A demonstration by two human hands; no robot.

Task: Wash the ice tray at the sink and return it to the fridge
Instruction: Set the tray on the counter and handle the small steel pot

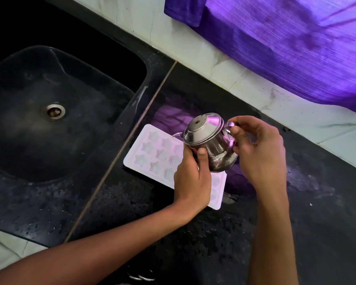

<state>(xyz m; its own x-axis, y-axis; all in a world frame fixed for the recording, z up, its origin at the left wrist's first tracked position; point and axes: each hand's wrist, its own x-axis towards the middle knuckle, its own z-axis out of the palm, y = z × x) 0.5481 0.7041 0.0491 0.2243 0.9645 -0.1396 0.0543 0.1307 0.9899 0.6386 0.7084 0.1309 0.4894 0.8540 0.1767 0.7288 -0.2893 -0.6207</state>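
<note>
Fingers of both hands grip a steel kettle [211,144], tilted over the ice tray [152,159].
Left hand [190,177] cups its body, right hand [259,153] pinches the handle; tray lies on the counter [317,223] right of the sink [49,120], seemingly being refilled; the fridge return remains.

Dark speckled stone counter [296,233], wet in patches, with a pale seam line [119,153] running beside the sink. Black sink basin [74,145] set into it, metal drain [53,112] at centre. Pale marbled wall tiles [255,85] behind. Purple curtain [296,44] hangs over the tiles, casting violet light on the counter.
</note>
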